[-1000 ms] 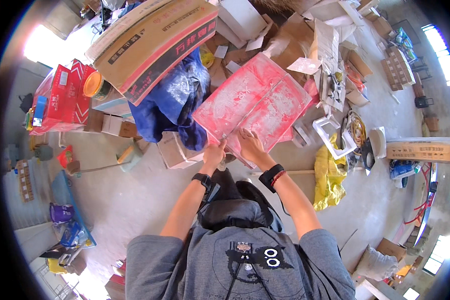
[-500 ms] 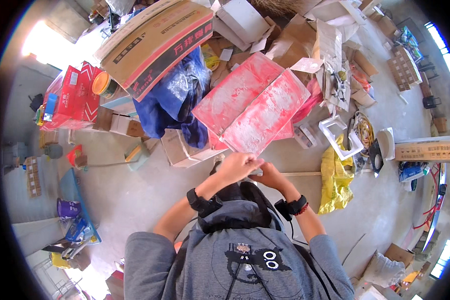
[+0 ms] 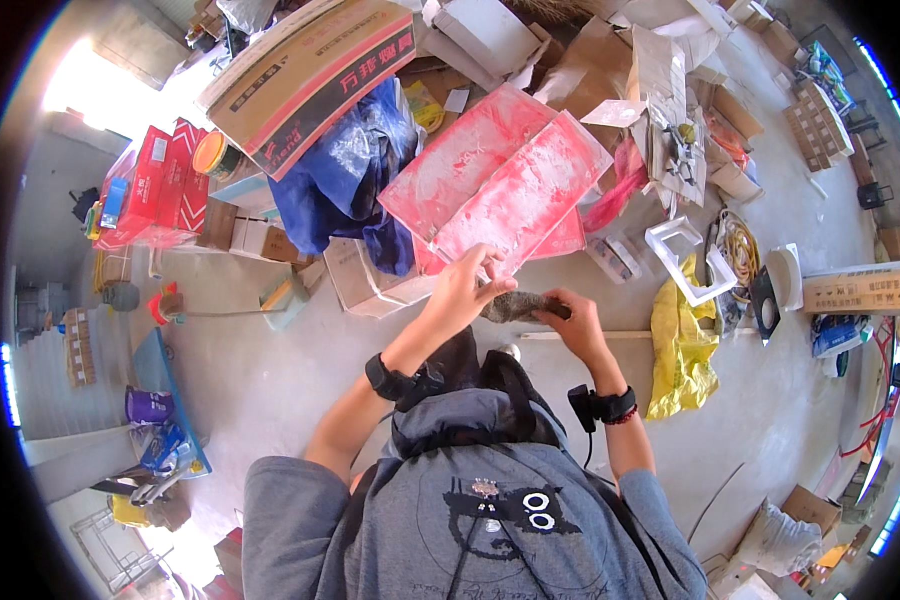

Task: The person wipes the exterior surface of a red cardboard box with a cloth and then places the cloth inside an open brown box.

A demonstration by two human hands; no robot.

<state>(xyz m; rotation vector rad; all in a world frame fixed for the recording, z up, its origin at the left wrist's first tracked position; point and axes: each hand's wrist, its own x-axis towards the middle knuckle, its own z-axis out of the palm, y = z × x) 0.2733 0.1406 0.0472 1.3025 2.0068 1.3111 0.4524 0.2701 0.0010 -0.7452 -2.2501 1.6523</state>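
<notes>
My left hand (image 3: 467, 285), fingers bent and apart, is just below the front corner of a red, dust-whitened carton (image 3: 490, 190), with its thumb beside a grumpled grey-brown cloth (image 3: 515, 306). My right hand (image 3: 573, 320) is closed on that cloth's right end. The carton lies tilted on the pile, between a dark blue fabric (image 3: 340, 190) and torn cardboard (image 3: 660, 140). Whether the left fingertips touch the carton, I cannot tell.
A long brown printed box (image 3: 310, 70) tops the left pile, beside red cartons (image 3: 165, 185). To the right lie a yellow sack (image 3: 675, 365), a white square frame (image 3: 680, 240) and coiled hose (image 3: 740, 255). A blue board (image 3: 170, 380) is at the left.
A second ago both hands were on the red carton. They came down off it; my right hand moved right and now grips the cloth, while my left rose again toward the carton's corner.
</notes>
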